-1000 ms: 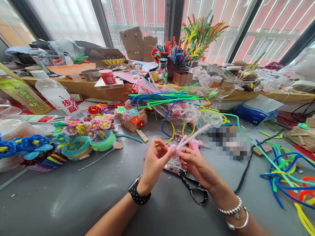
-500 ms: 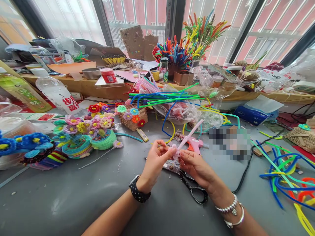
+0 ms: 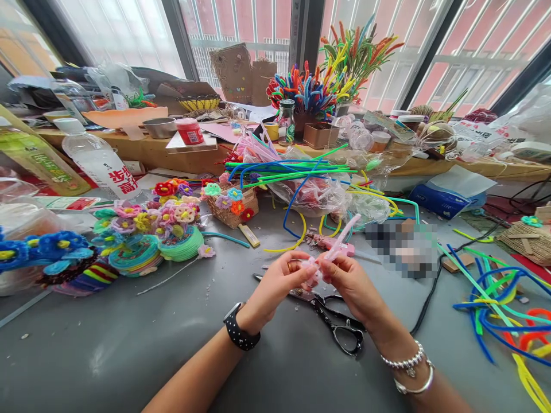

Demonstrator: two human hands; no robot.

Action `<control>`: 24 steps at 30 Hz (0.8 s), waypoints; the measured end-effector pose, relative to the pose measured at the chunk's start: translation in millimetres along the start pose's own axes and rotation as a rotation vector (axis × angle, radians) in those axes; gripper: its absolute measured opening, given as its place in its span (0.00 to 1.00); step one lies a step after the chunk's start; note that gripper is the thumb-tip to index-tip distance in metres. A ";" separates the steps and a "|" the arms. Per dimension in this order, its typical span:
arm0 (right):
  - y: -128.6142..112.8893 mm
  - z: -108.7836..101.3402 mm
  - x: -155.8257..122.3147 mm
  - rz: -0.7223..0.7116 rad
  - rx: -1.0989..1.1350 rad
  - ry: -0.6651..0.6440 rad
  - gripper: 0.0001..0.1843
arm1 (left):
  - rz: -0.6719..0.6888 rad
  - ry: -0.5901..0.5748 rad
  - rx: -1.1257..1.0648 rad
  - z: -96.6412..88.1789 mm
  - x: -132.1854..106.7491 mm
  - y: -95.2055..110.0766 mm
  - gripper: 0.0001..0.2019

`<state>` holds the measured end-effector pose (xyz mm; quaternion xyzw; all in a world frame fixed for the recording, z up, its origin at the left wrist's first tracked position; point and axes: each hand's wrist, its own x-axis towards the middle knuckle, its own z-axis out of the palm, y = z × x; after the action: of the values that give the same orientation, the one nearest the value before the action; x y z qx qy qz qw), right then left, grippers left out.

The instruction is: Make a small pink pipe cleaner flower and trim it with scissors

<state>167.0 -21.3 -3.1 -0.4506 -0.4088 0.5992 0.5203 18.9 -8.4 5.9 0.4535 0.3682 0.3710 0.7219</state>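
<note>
Between my hands is a pale pink pipe cleaner (image 3: 348, 230), bunched into small loops at its lower end, with a straight length sticking up to the right. My left hand (image 3: 282, 281) pinches the looped bunch between thumb and fingers. At the base of the straight length, my right hand (image 3: 350, 284) grips with thumb and forefinger. Black-handled scissors (image 3: 340, 327) lie on the grey table (image 3: 185, 355) just below my hands, their blades partly hidden by my left hand. Behind my fingers rests a pink glue gun (image 3: 340, 248), partly covered.
Pipe-cleaner flowers (image 3: 161, 215) on coiled pots stand at left, near a water bottle (image 3: 101, 160). Green and blue pipe cleaners (image 3: 293, 172) lie on plastic bags behind. Loose coloured pipe cleaners (image 3: 499, 304) and a black cable (image 3: 430, 304) are at right.
My right hand has shifted slightly right and up, its grip now at the base of the straight length. More of the scissors shows. My left hand keeps its pinch on the bunch.
</note>
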 end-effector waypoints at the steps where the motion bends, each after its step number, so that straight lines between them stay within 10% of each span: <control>1: 0.9 0.2 0.1 -0.013 -0.013 0.010 0.14 | -0.028 -0.034 0.008 0.7 -0.4 0.6 0.15; 16: 2.4 3.6 2.2 0.026 -0.040 0.087 0.12 | -0.018 -0.104 0.322 -0.5 -1.2 -6.4 0.09; 24: -5.4 0.6 1.0 0.037 0.289 0.048 0.20 | -0.035 -0.011 0.039 -2.9 -0.6 1.3 0.09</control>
<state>167.8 -19.7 2.2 -0.3926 -0.2976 0.6504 0.5781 15.9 -7.4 6.3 0.4628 0.3793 0.3486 0.7214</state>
